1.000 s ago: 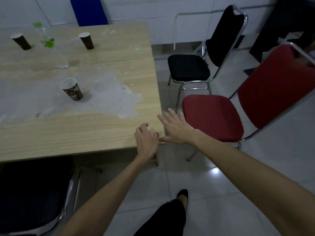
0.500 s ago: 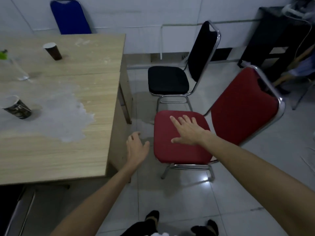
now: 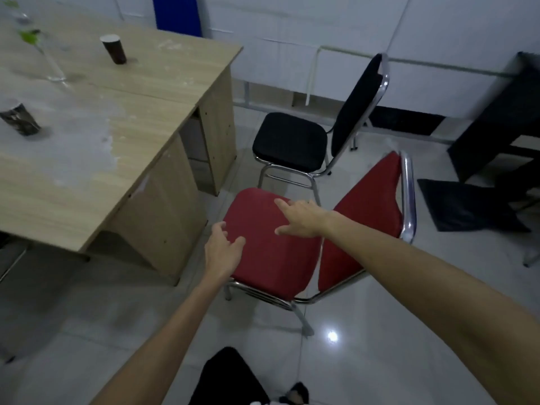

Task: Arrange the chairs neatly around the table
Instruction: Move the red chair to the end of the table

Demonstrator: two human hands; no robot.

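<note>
A red padded chair [image 3: 263, 258] with a chrome frame stands on the tiled floor beside the right end of the wooden table [image 3: 122, 135]. My left hand [image 3: 222, 252] hovers open at the seat's near left edge. Spread over the middle of the seat is my right hand [image 3: 301, 218], open, holding nothing. Behind the red chair stands a black padded chair [image 3: 290, 144], also chrome framed, its seat turned towards the table. A blue chair back [image 3: 176, 14] shows behind the table's far side.
On the table are two dark paper cups [image 3: 114, 49] [image 3: 19, 119] and a clear bottle [image 3: 48, 61]. A dark piece of furniture [image 3: 502, 121] and a black mat [image 3: 467, 209] lie at the right. A white wall rail runs behind the chairs.
My view has swung right, off the table corner. Both hands moved from the table's corner to the red chair's seat, the right hand leading. The chair looks nearer.
</note>
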